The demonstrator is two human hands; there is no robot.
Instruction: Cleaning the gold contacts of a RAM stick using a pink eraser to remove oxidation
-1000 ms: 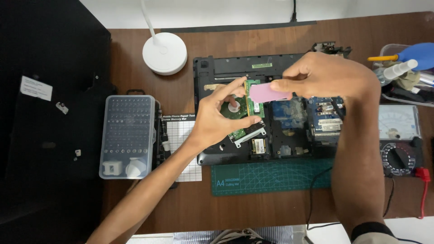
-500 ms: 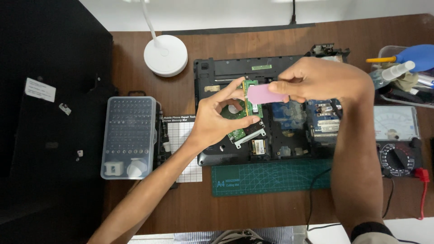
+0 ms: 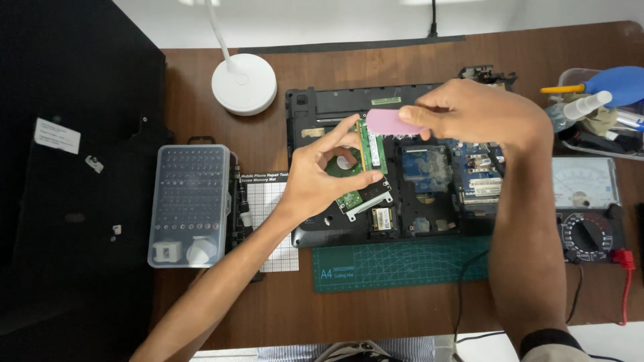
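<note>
Memory module [image 3: 371,146], green and narrow, sits pinched in my left hand [image 3: 322,181] just above the middle of the frame, its long axis running nearly top to bottom with a slight lean. My thumb presses one end from below and my forefinger caps the other from above, so the grip is closed tight on the two short ends and the long faces stay bare.

Right beside it, to the right in the picture, comes the pink eraser [image 3: 389,121]. My right hand [image 3: 483,114] has it clamped between thumb and fingertips, its long axis lying left to right, crosswise to the module. The eraser's left end is at the module's upper part; touching or a hair apart, I can't tell from here. So the right hand is the one nearest the upper end of the module, reaching in from the right of the frame.

Under both hands lies the opened laptop base [image 3: 315,107], boards and a second green card exposed. Below it is a green cutting mat [image 3: 402,265]. At left of centre is a clear case of screwdriver bits [image 3: 190,204], above it a white lamp base [image 3: 244,84], and at far right a multimeter [image 3: 587,208] on the brown worktop [image 3: 221,302].
</note>
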